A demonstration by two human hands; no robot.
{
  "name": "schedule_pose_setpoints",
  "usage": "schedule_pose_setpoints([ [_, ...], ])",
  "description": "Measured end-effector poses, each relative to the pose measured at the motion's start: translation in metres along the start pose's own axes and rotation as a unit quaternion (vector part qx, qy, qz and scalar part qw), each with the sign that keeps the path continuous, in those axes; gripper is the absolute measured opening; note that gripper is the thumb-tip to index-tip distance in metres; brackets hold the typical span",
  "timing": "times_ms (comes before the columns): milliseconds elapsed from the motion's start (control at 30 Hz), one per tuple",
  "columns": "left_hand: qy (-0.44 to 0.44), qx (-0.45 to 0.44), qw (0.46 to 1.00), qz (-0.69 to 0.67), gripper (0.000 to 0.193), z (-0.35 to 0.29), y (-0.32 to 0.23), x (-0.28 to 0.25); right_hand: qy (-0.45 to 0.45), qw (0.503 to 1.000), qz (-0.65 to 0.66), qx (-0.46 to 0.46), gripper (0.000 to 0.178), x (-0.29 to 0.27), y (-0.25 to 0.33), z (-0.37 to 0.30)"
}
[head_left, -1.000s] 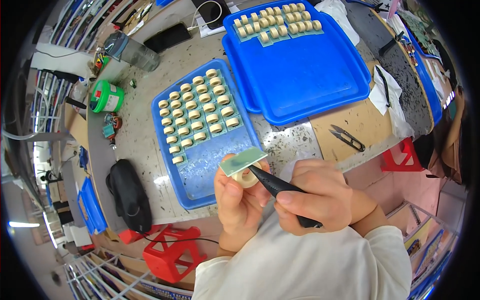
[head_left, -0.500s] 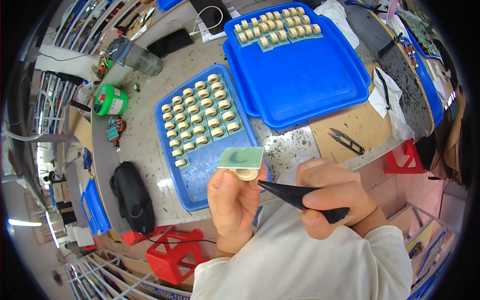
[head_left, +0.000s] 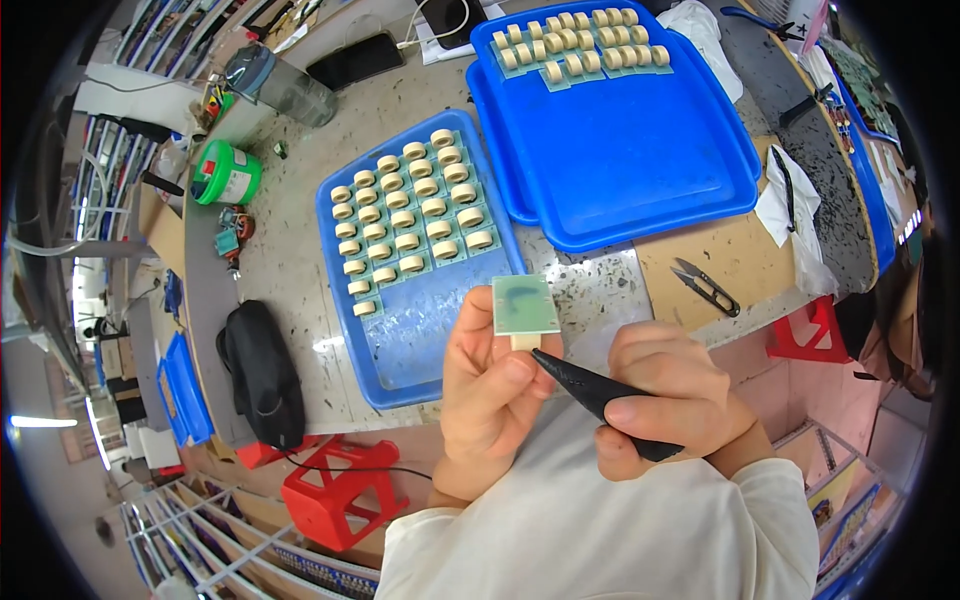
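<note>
My left hand [head_left: 482, 405] is closed on a small green circuit board [head_left: 523, 303], pinching it below the edge where a cream ring [head_left: 524, 342] sits on its underside. The board's flat green face is turned up, with a dark curved shadow showing through. My right hand [head_left: 675, 390] grips a black tapered cone [head_left: 590, 390] that looks like a piping bag. Its narrow tip meets the lower side of the ring, by my left fingertips; whether it touches, or anything comes out, I cannot tell.
A blue tray [head_left: 400, 365] on the left holds rows of boards with cream rings. Stacked blue trays [head_left: 640, 150] stand behind, with more boards at the far end. Thread snips [head_left: 707, 287] lie on cardboard. A black pouch [head_left: 262, 375] and green tub [head_left: 226, 172] are at left.
The board has turned and tipped in my left hand, showing more of its flat face. The cone's tip has come closer, up to the ring. The whole view has shifted slightly.
</note>
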State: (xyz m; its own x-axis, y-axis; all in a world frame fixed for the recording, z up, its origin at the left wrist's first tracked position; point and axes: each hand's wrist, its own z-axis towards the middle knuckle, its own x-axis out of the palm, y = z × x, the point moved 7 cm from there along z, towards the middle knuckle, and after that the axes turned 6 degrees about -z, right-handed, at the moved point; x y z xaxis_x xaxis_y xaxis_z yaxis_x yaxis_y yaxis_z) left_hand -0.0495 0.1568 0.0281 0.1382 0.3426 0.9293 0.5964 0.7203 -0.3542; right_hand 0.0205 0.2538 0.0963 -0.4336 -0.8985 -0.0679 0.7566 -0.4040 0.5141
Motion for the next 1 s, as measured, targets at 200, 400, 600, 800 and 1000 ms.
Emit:
schedule_pose_setpoints([
  [200, 0.004, 0.108, 0.990, 0.092, 0.036, 0.001, -0.009, 0.006, 0.006, 0.999, -0.046, -0.006, 0.029, 0.001, 0.001, 0.002],
  [400, 0.012, 0.140, 0.983, 0.116, 0.039, 0.001, -0.010, 0.007, 0.000, 0.997, -0.076, -0.015, 0.028, 0.003, 0.000, -0.001],
  [600, 0.021, 0.149, 0.979, 0.135, 0.040, -0.001, -0.011, 0.005, -0.019, 0.997, -0.068, -0.008, 0.028, 0.002, -0.001, -0.003],
  [800, 0.007, 0.137, 0.980, 0.142, 0.039, -0.002, -0.011, 0.003, -0.030, 0.997, -0.074, -0.009, 0.026, -0.001, 0.000, -0.003],
  [1000, -0.025, 0.115, 0.985, 0.122, 0.039, -0.003, -0.006, 0.005, -0.056, 0.995, -0.077, -0.007, 0.025, -0.002, -0.001, -0.003],
])
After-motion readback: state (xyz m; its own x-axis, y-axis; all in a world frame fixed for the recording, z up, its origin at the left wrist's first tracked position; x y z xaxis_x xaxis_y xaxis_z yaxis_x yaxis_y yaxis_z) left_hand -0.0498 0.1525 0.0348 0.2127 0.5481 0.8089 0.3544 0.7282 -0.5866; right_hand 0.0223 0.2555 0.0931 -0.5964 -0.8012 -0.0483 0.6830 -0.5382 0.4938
